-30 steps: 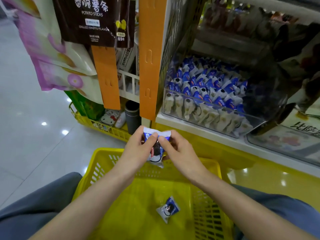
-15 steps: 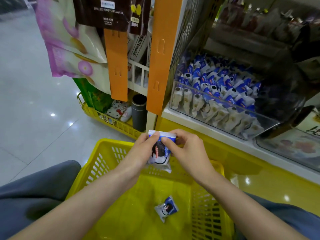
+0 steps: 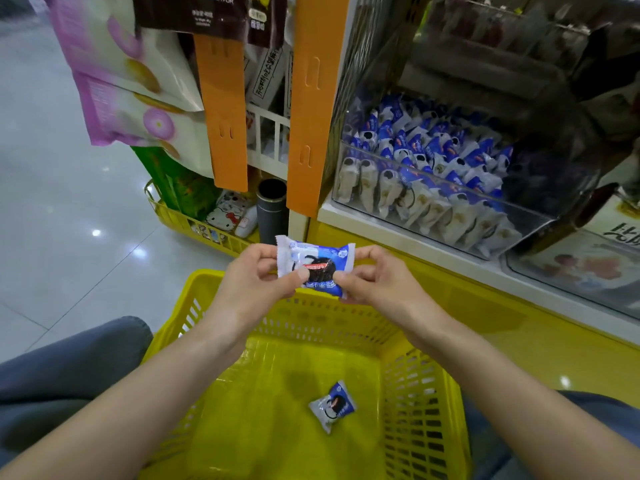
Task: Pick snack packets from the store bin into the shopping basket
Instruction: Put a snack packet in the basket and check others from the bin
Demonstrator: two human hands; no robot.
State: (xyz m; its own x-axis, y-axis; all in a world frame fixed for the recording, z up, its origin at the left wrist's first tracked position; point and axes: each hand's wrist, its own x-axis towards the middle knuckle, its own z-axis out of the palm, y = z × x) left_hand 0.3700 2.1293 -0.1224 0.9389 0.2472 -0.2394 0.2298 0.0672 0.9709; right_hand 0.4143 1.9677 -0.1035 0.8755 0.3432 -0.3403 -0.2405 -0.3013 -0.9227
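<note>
The left hand [image 3: 256,282] and the right hand [image 3: 377,282] each pinch one end of a blue and white snack packet [image 3: 317,266], right over the far edge of the yellow basket [image 3: 194,296]. Dropped from there, it might land outside, not by the other packet [image 3: 332,405] inside. The full bin [image 3: 526,211] sits up on the right. The packet's words are too small to read; a dark bag [image 3: 207,12] up top says "FLAVOR".

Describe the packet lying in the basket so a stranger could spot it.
Find the yellow shopping basket at the bottom. On its floor, near the right wall, lies a small blue-and-white packet. Unlike the held packet above the rim, it lies alone, untouched.
</note>
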